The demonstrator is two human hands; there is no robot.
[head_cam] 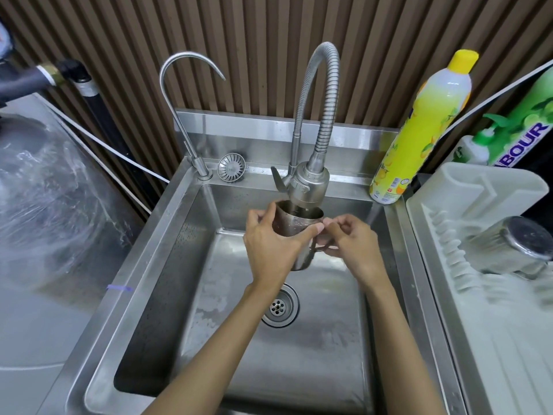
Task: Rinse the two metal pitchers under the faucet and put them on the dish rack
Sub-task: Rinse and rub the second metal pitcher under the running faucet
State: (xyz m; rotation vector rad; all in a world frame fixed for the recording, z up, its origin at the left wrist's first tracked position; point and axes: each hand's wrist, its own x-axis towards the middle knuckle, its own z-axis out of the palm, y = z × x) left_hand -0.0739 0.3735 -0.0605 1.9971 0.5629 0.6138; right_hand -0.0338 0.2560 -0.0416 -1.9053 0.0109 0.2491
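A small metal pitcher [294,224] is held upright directly under the head of the flexible faucet [308,184], over the steel sink [179,265]. My left hand [270,250] wraps around the pitcher's body. My right hand [351,245] pinches its handle from the right. No water stream is clearly visible. A second metal pitcher [508,247] lies upside down and tilted on the white dish rack [484,193] at the right.
A thin gooseneck tap [179,94] and a loose strainer [231,167] stand at the sink's back left. A yellow dish soap bottle [419,130] stands at the back right corner, and a green refill pouch [517,136] behind the rack. The drain [279,305] sits below my wrists.
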